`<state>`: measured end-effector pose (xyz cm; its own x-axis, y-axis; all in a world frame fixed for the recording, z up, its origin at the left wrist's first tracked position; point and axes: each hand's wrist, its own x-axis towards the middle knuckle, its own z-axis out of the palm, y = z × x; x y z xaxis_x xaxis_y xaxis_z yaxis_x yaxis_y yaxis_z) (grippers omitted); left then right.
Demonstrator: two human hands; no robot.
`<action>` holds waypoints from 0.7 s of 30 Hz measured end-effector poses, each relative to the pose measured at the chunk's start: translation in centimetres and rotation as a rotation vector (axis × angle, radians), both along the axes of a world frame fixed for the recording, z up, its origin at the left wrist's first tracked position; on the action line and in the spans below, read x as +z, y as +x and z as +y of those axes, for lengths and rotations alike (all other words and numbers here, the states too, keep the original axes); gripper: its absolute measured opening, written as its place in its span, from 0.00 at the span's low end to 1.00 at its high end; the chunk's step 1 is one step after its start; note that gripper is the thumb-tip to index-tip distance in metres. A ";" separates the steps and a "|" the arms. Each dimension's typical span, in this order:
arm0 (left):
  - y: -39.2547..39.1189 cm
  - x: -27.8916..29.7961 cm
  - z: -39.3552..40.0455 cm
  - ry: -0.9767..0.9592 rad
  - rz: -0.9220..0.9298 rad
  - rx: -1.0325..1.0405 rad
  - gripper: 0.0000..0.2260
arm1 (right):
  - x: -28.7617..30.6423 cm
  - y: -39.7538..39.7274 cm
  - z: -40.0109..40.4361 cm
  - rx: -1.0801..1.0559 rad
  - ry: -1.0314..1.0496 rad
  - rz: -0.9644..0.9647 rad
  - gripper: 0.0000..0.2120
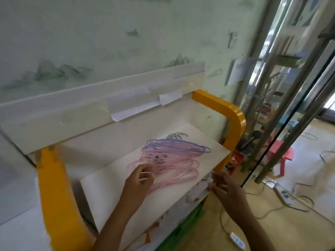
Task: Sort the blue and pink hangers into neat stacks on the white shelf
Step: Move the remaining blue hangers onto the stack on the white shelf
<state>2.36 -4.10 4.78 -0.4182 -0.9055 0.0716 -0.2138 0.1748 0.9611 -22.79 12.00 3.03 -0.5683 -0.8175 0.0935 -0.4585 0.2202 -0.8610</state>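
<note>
While the left hand (pixel 138 176) curls its fingers (pixel 145 173) around the near ends of a few pink hangers (pixel 174 167), the right hand (pixel 223 185) hovers just off the right near corner of the white shelf (pixel 112 189), its fingers loosely bent and apart, holding nothing that can be made out. The hangers lie in one mixed heap toward the far right of the shelf: the pink ones fan out across the middle, and the blue hangers (pixel 178 144) rest on the far side, overlapping the pink, with the metal hooks (pixel 176 135) bunched together at the far edge. The yellow frame (pixel 233 116) curves around the right end of the shelf, and a pink stool (pixel 281 153) stands on the floor well apart to the right. The step in hand looks like drawing pink hangers out of the tangle. To do it well, the person should probably lift the gripped ends slightly so the thin wires clear their neighbours, and bring the right hand in to steady the heap near the hooks, since those are likely to snag. Pulling toward the bare near-left part of the shelf would give the pink stack its own place and leave the blue ones to be squared up where they lie.
</note>
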 end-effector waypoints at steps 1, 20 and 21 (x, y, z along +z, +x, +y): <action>-0.8 0.1 -0.4 -0.008 0.002 0.026 0.12 | -0.2 -1.0 -0.8 0.017 0.002 -0.006 0.14; -11.5 -0.1 -1.7 -0.007 -0.061 0.411 0.09 | -1.0 -15.1 -11.8 0.438 0.022 -0.048 0.13; -11.6 -0.2 -2.0 -0.005 -0.068 0.421 0.09 | -1.3 -15.3 -12.0 0.450 0.030 -0.048 0.14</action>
<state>-9.22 -6.10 4.62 -0.0160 -0.9980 0.0614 -0.3304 0.0633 0.9417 -38.09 -0.03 1.77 -0.1589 -0.9861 0.0483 -0.4744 0.0333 -0.8797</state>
